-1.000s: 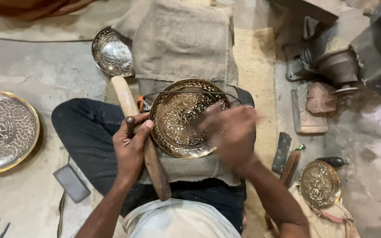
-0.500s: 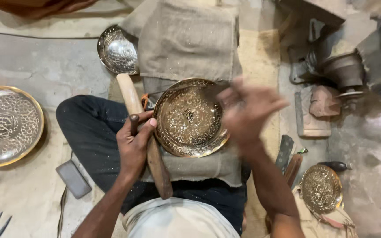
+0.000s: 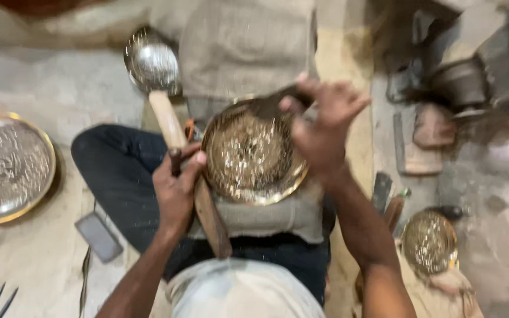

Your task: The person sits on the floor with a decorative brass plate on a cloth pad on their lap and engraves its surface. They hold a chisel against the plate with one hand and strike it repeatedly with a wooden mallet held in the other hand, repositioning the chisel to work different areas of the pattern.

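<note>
At frame centre the engraved brass plate [image 3: 253, 154] lies between the hands: left hand [image 3: 177, 187] clamped on a tool, right hand [image 3: 325, 126] fingers spread over its upper-right rim.

I see a brass plate [image 3: 253, 152], glossy and finely embossed, on coarse matt cloth padding [image 3: 266, 215]. A smooth wooden handle [image 3: 166, 121] adjoins it; the large silvery metal tray [image 3: 7, 168] gleams, brass-rimmed.

Left hand [image 3: 177, 187] curled closed, thumb up; right hand [image 3: 324, 126] raised, fingers [image 3: 354, 106] spread, blurred.
</note>
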